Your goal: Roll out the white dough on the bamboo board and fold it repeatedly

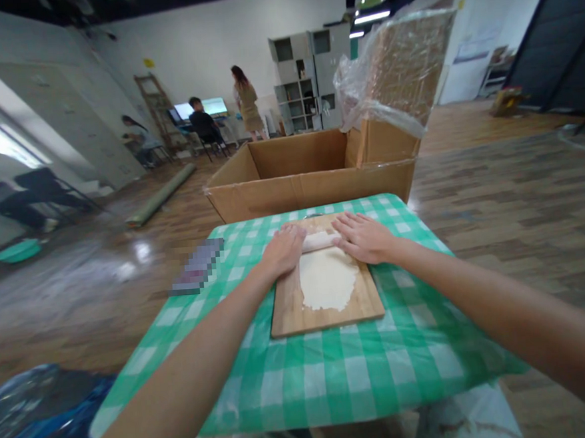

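Observation:
A wooden board (289, 312) lies on a table covered with a green-and-white checked cloth (343, 369). A flattened sheet of pale dough (327, 283) rests on the board. At the dough's far edge lies a pale rolling pin (319, 241). My left hand (283, 249) presses flat on the pin's left end, fingers stretched out. My right hand (364, 237) lies flat on its right end, fingers also extended.
A large open cardboard box (299, 175) stands just beyond the table, with a plastic-wrapped bundle (402, 64) leaning in its right corner. A blurred flat object (198, 265) lies at the table's left edge. Several people sit or stand far back left. Blue plastic (30, 411) lies at lower left.

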`<state>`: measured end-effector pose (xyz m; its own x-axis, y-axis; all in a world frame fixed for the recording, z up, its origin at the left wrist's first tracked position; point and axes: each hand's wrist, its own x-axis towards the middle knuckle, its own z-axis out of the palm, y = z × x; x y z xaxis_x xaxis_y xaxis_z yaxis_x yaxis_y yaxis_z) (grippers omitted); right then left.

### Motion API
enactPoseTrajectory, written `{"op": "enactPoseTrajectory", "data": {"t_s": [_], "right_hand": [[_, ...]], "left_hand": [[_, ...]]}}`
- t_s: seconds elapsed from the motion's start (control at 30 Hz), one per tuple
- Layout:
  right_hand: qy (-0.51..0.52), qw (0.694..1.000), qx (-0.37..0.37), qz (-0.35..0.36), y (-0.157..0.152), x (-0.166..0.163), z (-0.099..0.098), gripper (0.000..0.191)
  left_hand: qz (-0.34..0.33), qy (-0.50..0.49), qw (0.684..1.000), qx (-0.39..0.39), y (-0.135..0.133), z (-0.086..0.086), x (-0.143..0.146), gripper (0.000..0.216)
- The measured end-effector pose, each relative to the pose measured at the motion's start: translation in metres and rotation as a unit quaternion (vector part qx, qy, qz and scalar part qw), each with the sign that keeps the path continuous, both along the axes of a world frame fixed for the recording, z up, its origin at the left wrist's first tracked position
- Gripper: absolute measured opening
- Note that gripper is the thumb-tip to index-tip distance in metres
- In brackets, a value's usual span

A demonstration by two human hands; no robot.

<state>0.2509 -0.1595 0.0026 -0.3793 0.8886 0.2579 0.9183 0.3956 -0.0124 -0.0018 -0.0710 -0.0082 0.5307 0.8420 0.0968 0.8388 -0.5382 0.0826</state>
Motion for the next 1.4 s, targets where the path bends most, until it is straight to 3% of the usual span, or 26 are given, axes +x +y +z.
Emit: {"op": "enactPoseTrajectory", "data": {"t_s": [0.17,0.33,0.57,0.87,1.13,1.27,1.4], "right_hand": [[0.003,1.000,-0.014,-0.009,0.035,0.000,-0.003,0.072],[0.021,1.000,-0.014,-0.019,0.044,0.000,-0.006,0.069],[0.025,1.000,-0.008,-0.014,0.015,-0.002,-0.002,0.066],[0.008,1.000,0.019,-0.002,-0.042,-0.005,-0.004,0.081],[0.014,0.999,0.023,0.018,-0.096,-0.008,-0.012,0.100],[0.021,1.000,0.011,0.018,-0.103,-0.008,-0.013,0.099],[0.037,0.999,-0.012,-0.006,-0.081,-0.007,-0.009,0.095]], "left_hand": [[-0.016,0.019,1.000,0.000,0.035,-0.006,0.005,0.061],[-0.025,0.024,0.999,0.002,0.043,-0.009,0.005,0.064],[-0.027,0.010,0.999,0.038,0.009,-0.004,0.000,0.065],[-0.015,0.014,0.999,0.043,-0.053,0.014,-0.003,0.069],[-0.078,0.052,0.993,0.074,-0.106,0.018,-0.018,0.081],[-0.080,0.058,0.993,0.064,-0.103,0.022,-0.018,0.079],[-0.072,0.040,0.996,0.044,-0.075,0.023,-0.008,0.076]]}}
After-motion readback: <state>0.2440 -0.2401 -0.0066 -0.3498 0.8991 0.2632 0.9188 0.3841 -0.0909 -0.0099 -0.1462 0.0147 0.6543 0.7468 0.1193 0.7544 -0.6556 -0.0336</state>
